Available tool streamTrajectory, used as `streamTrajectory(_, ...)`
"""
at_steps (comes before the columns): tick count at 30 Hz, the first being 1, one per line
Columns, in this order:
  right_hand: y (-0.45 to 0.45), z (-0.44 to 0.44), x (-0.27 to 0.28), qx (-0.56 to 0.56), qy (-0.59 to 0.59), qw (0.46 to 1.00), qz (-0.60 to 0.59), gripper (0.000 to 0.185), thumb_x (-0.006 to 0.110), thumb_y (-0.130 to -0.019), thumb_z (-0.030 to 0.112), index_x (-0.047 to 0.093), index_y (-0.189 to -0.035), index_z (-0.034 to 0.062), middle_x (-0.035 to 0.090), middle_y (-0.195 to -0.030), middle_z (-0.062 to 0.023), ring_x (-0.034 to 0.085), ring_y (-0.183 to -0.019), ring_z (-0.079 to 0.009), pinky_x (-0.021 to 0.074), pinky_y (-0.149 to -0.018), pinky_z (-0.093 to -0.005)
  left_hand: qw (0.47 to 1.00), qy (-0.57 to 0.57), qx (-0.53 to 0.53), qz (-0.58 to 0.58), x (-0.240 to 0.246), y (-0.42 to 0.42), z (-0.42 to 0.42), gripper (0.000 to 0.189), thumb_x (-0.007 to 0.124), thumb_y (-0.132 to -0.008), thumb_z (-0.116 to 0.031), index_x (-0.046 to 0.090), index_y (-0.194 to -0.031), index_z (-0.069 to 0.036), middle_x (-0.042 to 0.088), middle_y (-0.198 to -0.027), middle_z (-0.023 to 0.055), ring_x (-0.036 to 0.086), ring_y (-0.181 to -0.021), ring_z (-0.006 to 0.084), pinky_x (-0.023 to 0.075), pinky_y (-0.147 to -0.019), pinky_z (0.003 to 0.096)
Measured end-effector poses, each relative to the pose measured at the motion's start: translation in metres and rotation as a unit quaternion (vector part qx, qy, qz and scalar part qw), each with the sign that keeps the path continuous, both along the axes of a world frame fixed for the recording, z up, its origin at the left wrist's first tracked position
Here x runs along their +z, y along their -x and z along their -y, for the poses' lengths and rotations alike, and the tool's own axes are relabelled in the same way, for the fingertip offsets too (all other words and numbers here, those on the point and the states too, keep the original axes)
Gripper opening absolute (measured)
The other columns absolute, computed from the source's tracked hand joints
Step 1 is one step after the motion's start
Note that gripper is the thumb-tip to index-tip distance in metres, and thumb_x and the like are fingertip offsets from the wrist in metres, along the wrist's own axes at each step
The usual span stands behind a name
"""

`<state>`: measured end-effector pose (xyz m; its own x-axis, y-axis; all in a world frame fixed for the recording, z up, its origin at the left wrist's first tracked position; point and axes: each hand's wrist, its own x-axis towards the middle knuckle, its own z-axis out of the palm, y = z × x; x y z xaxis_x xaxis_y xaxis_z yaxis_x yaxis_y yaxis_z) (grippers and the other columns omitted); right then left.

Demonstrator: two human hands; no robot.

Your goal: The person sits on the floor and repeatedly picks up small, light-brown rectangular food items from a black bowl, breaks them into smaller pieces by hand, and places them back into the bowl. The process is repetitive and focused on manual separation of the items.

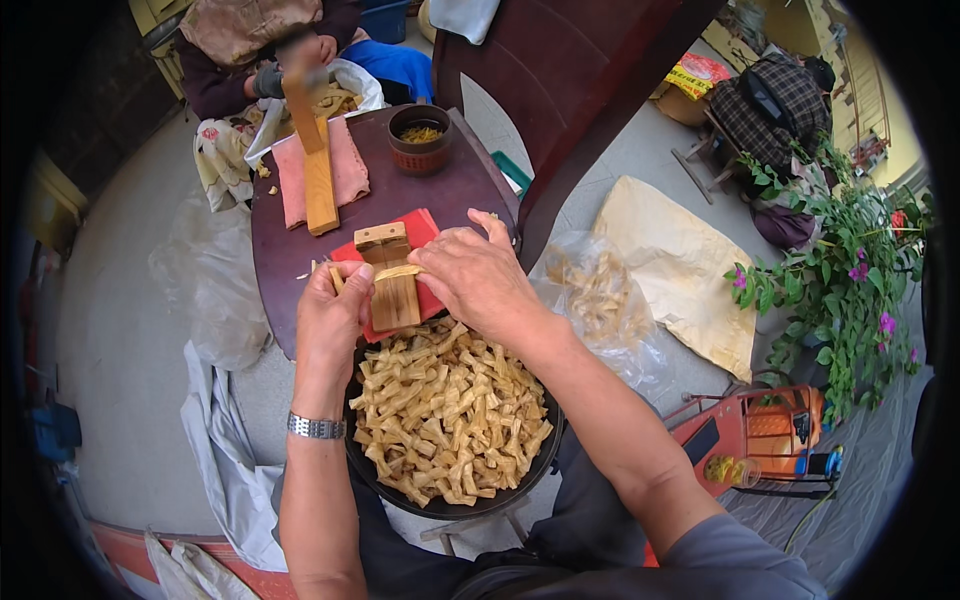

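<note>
A pale yellow strip (397,271) runs across a notched wooden block (399,306). My left hand (334,307) pinches its left end between thumb and fingers; a short tan piece (337,280) also pokes out of that hand. On the other side, my right hand (484,281) has the strip's right end under its fingertips, thumb raised. The block lies on a folded red sheet (424,229) at the edge of a maroon table (279,259). Below both hands, a round black pan (444,513) is heaped with bow-shaped yellowish pieces (454,420).
Across the table, a person (255,45) wearing a glove sits by a hinged wooden tool (321,187) on a pink cloth (352,169). A brown pot (420,161) stands nearby. Right are a plastic bag (600,292), a flat sack (682,270), flowering plant (840,300) and another person (780,105).
</note>
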<state>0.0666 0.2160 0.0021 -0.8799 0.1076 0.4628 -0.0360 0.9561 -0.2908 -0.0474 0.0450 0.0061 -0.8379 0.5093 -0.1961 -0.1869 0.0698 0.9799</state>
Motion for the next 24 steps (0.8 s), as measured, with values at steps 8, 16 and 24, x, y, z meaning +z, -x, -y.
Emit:
streamTrajectory(8, 0.006, 0.006, -0.013, -0.013, 0.010, 0.997, 0.073, 0.027, 0.067, -0.095, 0.024, 0.071, -0.116, 0.0074, 0.073, -0.104, -0.0077, 0.067, -0.104, -0.0243, 0.0475, -0.094, -0.0406, 0.998, 0.055, -0.010, -0.027, -0.026, 0.012, 0.002, 0.012, 0.068, -0.098, -0.016, 0.061, -0.092, -0.008, 0.057, -0.075, -0.0045, 0.045, -0.060, 0.0034, 0.0358, -0.053, 0.0217)
streamTrajectory(16, -0.024, -0.003, -0.017, -0.003, 0.085, 0.983, 0.165, 0.026, 0.065, -0.096, 0.027, 0.069, -0.105, 0.0034, 0.072, -0.097, -0.0142, 0.069, -0.097, -0.0320, 0.0517, -0.084, -0.0460, 0.985, 0.150, -0.013, -0.086, -0.011, 0.002, 0.033, 0.011, 0.067, -0.099, -0.012, 0.063, -0.098, -0.002, 0.061, -0.080, -0.0028, 0.054, -0.072, 0.0062, 0.0456, -0.065, 0.0240)
streamTrajectory(24, -0.046, 0.007, -0.001, 0.095, 0.242, 0.936, 0.239, 0.049, 0.072, -0.090, 0.039, 0.065, -0.122, 0.0027, 0.074, -0.101, -0.0175, 0.070, -0.097, -0.0363, 0.0537, -0.084, -0.0464, 0.985, -0.005, -0.165, 0.047, 0.004, -0.034, 0.050, 0.015, 0.074, -0.095, -0.014, 0.065, -0.103, -0.006, 0.070, -0.093, 0.0003, 0.062, -0.085, 0.0057, 0.0470, -0.074, 0.0212)
